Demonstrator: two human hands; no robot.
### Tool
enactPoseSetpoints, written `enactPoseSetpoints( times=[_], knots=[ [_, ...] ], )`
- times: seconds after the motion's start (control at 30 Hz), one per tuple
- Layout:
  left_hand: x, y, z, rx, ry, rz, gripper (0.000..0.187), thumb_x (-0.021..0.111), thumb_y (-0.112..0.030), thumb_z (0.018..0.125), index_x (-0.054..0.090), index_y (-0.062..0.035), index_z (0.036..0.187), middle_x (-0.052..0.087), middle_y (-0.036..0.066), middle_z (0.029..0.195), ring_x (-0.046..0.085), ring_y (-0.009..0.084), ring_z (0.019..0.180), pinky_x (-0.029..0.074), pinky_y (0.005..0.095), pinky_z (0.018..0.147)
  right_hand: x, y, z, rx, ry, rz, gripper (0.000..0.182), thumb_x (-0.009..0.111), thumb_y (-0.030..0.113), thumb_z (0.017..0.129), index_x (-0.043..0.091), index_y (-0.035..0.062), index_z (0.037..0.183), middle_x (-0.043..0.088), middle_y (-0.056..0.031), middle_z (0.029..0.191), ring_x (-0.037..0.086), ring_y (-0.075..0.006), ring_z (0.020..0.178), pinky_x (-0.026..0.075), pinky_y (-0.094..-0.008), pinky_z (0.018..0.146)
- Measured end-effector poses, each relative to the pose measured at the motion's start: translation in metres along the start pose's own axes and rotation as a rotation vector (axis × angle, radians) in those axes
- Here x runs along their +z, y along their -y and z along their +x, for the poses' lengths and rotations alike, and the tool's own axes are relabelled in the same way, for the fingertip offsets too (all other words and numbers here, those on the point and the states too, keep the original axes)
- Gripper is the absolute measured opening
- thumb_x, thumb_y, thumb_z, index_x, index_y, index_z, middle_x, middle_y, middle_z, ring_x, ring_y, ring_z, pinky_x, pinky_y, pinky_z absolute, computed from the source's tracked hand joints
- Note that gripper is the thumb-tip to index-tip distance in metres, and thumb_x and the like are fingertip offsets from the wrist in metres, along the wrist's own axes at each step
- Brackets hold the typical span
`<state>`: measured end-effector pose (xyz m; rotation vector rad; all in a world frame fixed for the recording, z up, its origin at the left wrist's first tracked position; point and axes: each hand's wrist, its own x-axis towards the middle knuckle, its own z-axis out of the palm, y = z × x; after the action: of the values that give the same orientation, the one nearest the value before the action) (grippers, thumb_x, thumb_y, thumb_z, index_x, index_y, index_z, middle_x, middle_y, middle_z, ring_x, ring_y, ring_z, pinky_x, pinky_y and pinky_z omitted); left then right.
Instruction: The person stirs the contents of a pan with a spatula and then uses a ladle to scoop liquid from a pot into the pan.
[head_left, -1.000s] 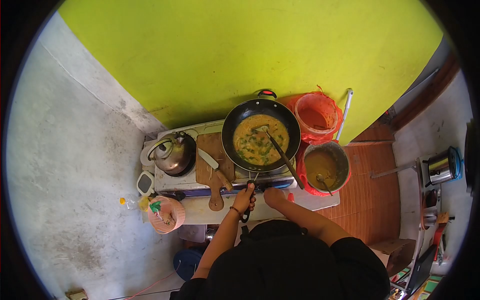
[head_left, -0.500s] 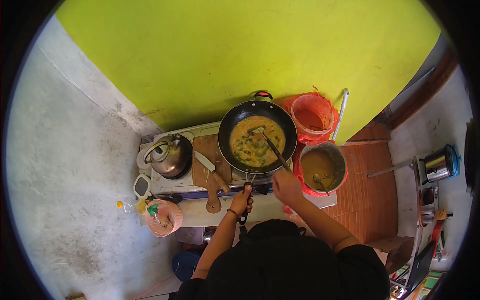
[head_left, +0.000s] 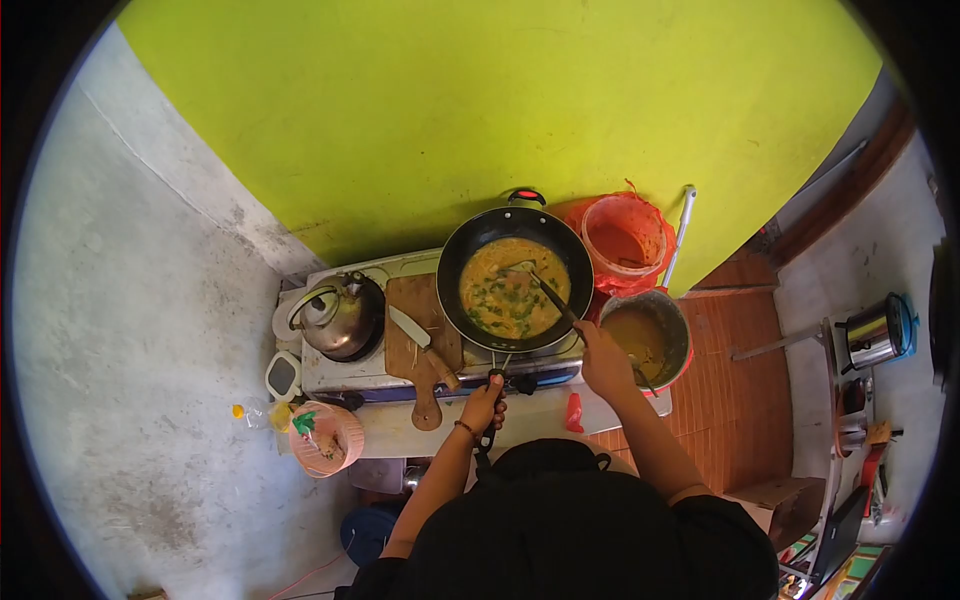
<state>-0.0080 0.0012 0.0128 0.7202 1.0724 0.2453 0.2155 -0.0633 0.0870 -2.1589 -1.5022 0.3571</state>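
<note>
A black wok (head_left: pixel 452 300) sits on the stove, holding a yellow-orange soupy mixture (head_left: pixel 490 260) with green pieces in it. My left hand (head_left: pixel 483 407) is wrapped round the wok's long handle at the near side. In my right hand (head_left: pixel 606 360) is the dark handle of a spatula (head_left: pixel 553 296), whose flat head lies in the mixture near the wok's middle. Just right of the wok, partly behind my right hand, stands a metal pot (head_left: pixel 680 335) of brownish liquid with a spoon in it.
Left of the wok lies a wooden cutting board (head_left: pixel 410 290) with a knife (head_left: pixel 410 327) on it. Beyond that stands a kettle (head_left: pixel 345 320). A red-lined bucket (head_left: pixel 625 235) is at the back right. A pink basket (head_left: pixel 345 440) hangs near the left front edge.
My right hand has moved to the right and slightly forward, its forearm now more upright, and the spatula has shifted a little. My left hand keeps hold of the wok handle.
</note>
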Motion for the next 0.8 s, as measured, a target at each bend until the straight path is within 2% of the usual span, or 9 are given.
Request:
enactPoseSetpoints(
  times=[0.13,0.23,0.43,0.53,0.63,0.8],
  knots=[
    [-0.002,0.001,0.003,0.001,0.021,0.004,0.046,0.051,-0.053,0.08,0.042,-0.0078,0.079,0.038,-0.001,0.054,0.036,0.0087,0.039,0.032,0.0233,0.038,-0.038,0.011,-0.011,0.0,0.008,-0.037,0.036,0.047,0.004,0.074,0.05,0.016,0.109,0.054,-0.0154,0.087,0.056,-0.036,0.078,0.046,-0.0453,0.066],
    [-0.002,0.0,0.003,0.005,0.015,0.004,0.045,0.05,-0.052,0.081,0.042,-0.0076,0.079,0.038,-0.001,0.053,0.037,0.0087,0.039,0.032,0.0234,0.037,-0.038,0.007,-0.018,-0.005,0.067,-0.162,0.036,0.047,0.006,0.075,0.051,0.0166,0.109,0.054,-0.0155,0.085,0.057,-0.0356,0.076,0.046,-0.045,0.065],
    [-0.002,0.002,0.003,0.012,0.017,-0.005,0.045,0.05,-0.052,0.081,0.042,-0.0075,0.079,0.038,-0.001,0.053,0.037,0.0085,0.038,0.032,0.0234,0.037,-0.018,0.003,-0.014,0.031,-0.031,0.042,0.039,0.048,-0.001,0.069,0.054,0.0119,0.105,0.057,-0.0185,0.088,0.055,-0.0374,0.079,0.044,-0.044,0.069],
    [-0.001,0.001,0.002,0.01,0.01,-0.003,0.045,0.05,-0.052,0.081,0.042,-0.0079,0.079,0.038,-0.001,0.053,0.035,0.0088,0.039,0.032,0.0233,0.038,-0.025,0.002,-0.007,-0.066,-0.074,0.182,0.037,0.047,-0.001,0.072,0.051,0.0088,0.107,0.057,-0.0202,0.087,0.056,-0.0368,0.081,0.044,-0.0448,0.07],
    [-0.001,0.001,0.002,0.007,0.009,-0.004,0.045,0.05,-0.052,0.081,0.041,-0.0081,0.079,0.037,-0.001,0.054,0.034,0.0088,0.039,0.031,0.0232,0.039,-0.03,0.01,-0.003,-0.059,-0.089,0.246,0.035,0.047,-0.002,0.071,0.051,0.0058,0.106,0.058,-0.0221,0.088,0.055,-0.0373,0.085,0.043,-0.0443,0.072],
    [-0.003,0.004,0.004,0.006,0.007,-0.01,0.046,0.052,-0.053,0.079,0.042,-0.0082,0.08,0.038,-0.001,0.054,0.034,0.0087,0.04,0.031,0.0231,0.039,-0.014,0.01,0.004,0.013,0.043,0.272,0.036,0.048,-0.001,0.071,0.051,0.005,0.107,0.058,-0.0228,0.092,0.055,-0.0382,0.088,0.043,-0.0433,0.076]
  ],
)
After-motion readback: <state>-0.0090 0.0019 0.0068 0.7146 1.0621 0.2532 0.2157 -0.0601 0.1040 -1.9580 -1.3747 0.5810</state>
